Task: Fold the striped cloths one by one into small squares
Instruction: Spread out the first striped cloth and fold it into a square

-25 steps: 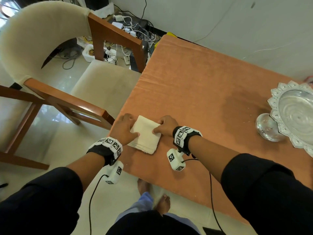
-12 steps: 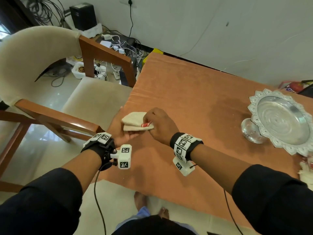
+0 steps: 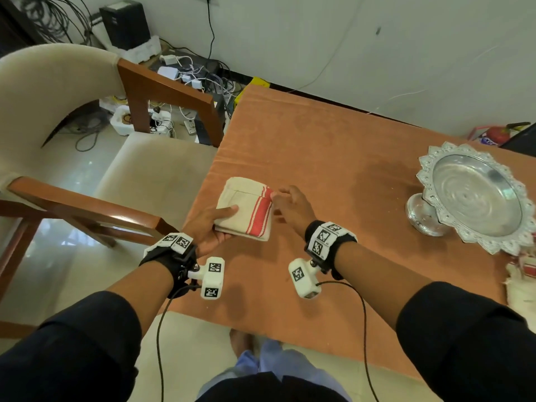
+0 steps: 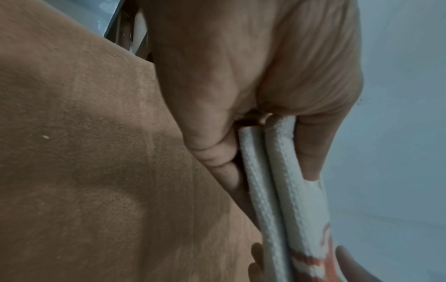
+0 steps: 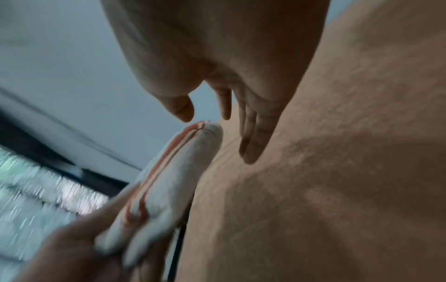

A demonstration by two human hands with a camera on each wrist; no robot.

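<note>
My left hand (image 3: 209, 224) holds the folded beige cotton cloth with the red stripe (image 3: 246, 208) by its near left edge, thumb lying flat on top and the other fingers underneath. The left wrist view shows that grip from below: the cloth (image 4: 287, 190) is sandwiched between my thumb and fingers as 2 thick folded layers, edge on. The cloth is lifted off the orange velvety tablecloth (image 3: 333, 158), above the table's left edge, tilted so its top face with the broad red band on the right side is towards me.

My right hand (image 3: 290, 206) is just beside the cloth's right edge with fingers relaxed and loosely spread, holding nothing. From the right wrist view the fingertips (image 5: 251, 154) point past the striped far corner of the cloth (image 5: 169, 181) with a small gap between thumb and cloth; in the head view I cannot tell whether a fingertip grazes the corner.

On the right side of the table stands an ornate silver pedestal bowl with a scalloped rim (image 3: 475, 198), well apart from my hands. At the table's right edge lies a crumpled white cloth with red marking (image 3: 522, 285). To the left is a wooden armchair with a cream cushion (image 3: 150, 175), pulled up beside the table.
</note>
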